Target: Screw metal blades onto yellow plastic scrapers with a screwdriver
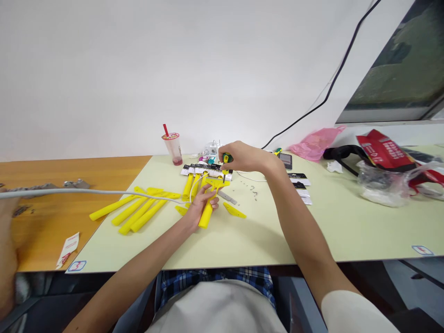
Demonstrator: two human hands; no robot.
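My left hand is wrapped round the handle of a yellow scraper, its wide head pointing away from me. My right hand grips a screwdriver with a green and yellow handle. The shaft points straight down at the right part of the scraper head; whether the tip sits in a screw is too small to see. Beside the scraper lie a flat grey metal blade and a loose yellow plate. Small screws are scattered to the right.
Several yellow handles lie at left, under a white cable. Carded yellow scrapers lie behind my left hand. A drink cup stands by the wall. Bags sit at right. Another person's arm shows at the left edge.
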